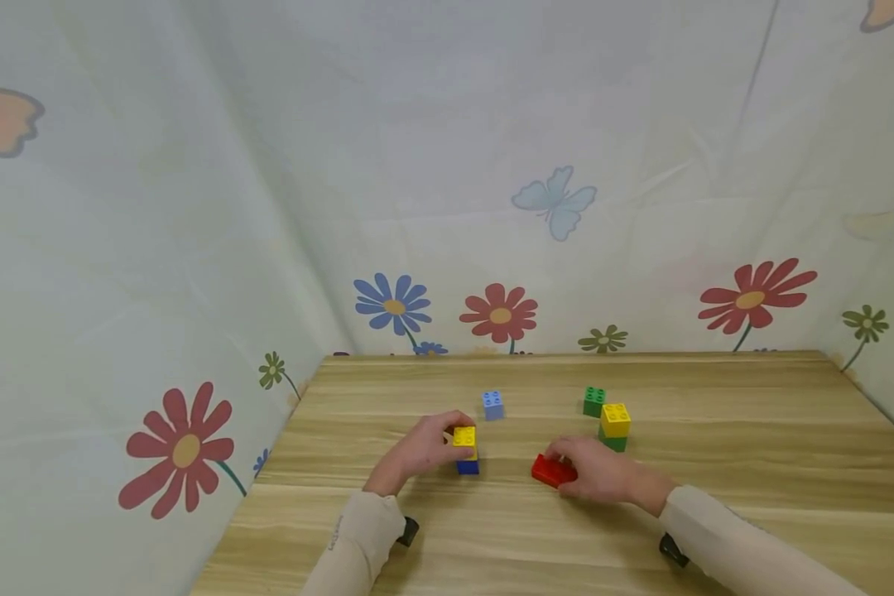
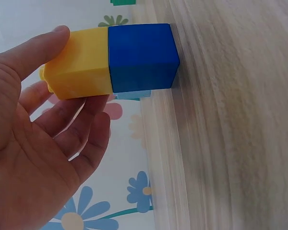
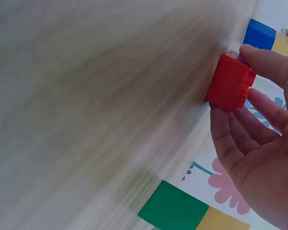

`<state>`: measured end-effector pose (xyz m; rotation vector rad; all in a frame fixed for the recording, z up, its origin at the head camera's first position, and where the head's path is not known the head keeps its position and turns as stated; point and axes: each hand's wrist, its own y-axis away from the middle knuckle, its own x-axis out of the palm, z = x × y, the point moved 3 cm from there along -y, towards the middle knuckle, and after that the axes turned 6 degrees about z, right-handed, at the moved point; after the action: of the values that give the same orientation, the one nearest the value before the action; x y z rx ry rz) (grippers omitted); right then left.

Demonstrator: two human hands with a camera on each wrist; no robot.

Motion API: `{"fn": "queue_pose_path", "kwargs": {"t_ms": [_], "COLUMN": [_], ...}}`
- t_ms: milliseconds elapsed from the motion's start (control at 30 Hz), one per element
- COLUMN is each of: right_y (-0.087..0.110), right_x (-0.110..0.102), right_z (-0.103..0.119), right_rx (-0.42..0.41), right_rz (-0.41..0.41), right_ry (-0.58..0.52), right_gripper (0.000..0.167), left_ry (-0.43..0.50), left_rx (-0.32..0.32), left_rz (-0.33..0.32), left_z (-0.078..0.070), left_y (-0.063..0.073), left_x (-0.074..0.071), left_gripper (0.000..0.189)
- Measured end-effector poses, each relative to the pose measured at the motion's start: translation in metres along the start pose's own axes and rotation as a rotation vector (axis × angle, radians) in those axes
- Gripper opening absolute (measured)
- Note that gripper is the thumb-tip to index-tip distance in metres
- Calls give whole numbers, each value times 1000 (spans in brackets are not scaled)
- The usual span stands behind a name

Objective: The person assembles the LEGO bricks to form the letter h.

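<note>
My left hand (image 1: 432, 443) pinches a yellow block (image 2: 84, 62) between thumb and fingers. This block sits on top of a blue block (image 2: 144, 56), the two stacked upright on the table. To the right, my right hand (image 1: 596, 470) grips a longer red block (image 3: 229, 82), thumb on one side and fingers on the other. Its studs face up, and in the head view it lies low over the table, a short way right of the blue and yellow stack.
On the wooden table (image 1: 507, 546) a light blue block (image 1: 493, 406) stands behind the left hand. Behind the right hand are a green block (image 1: 593, 401) and a second stack, a yellow block (image 1: 615, 420) on a green one (image 1: 612, 443). A flowered cloth (image 1: 447, 165) hangs behind the table.
</note>
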<state>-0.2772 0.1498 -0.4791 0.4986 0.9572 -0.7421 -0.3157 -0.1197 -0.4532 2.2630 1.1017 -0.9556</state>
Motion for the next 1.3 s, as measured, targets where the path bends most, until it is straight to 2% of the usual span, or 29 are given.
{"fn": "queue_pose_path", "kwargs": {"t_ms": [167,333,567,800,1300], "right_y": [2,5,11,12,10], "right_x": [0,-7,-18,-22,-33], "right_z": [-4,-6,0,4,15], "right_rx": [41,71,59,46,0], "right_rz": [3,-30,-80,-106,-160], "right_ry": [-57,-72,-42,-37,-110], "right_gripper": [43,42,40,37,35], "left_ry": [5,10,0,-22,-29], "left_rx": [-7,-7,-7,19,22], "left_rz": [1,5,16,31,35], "left_z": [0,-1,-3,-6,-13], "left_y": [-2,-4,-4,-5,-8], "left_x": [2,2,3,6,12], "left_gripper": [39,40,42,36,36]}}
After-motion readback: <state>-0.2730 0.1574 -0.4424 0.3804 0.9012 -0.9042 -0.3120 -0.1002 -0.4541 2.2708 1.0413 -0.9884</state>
